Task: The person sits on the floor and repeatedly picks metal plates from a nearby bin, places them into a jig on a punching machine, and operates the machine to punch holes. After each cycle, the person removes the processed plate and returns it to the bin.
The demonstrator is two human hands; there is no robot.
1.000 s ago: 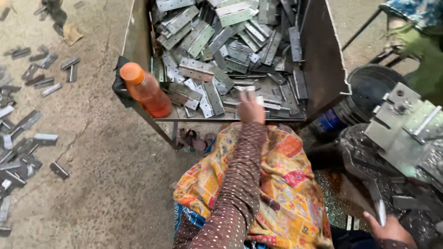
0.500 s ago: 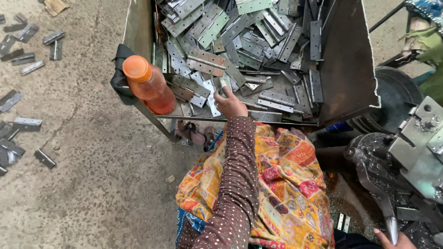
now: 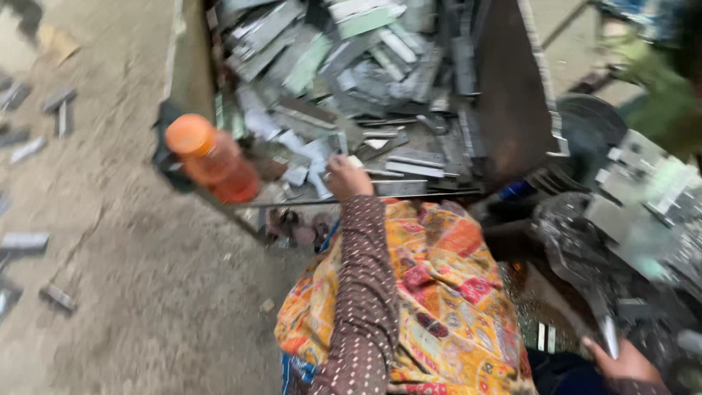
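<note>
At bin's near edge, left hand (image 3: 345, 178) fingers (image 3: 333, 175) touching metal plates (image 3: 314, 157).

Orange bottle (image 3: 212, 161), brown dotted sleeve (image 3: 362, 292)

Rough grey concrete floor (image 3: 124, 292) under flat daylight, strewn with small metal strips (image 3: 25, 241); a dark metal machine (image 3: 621, 241) stands at right.
</note>
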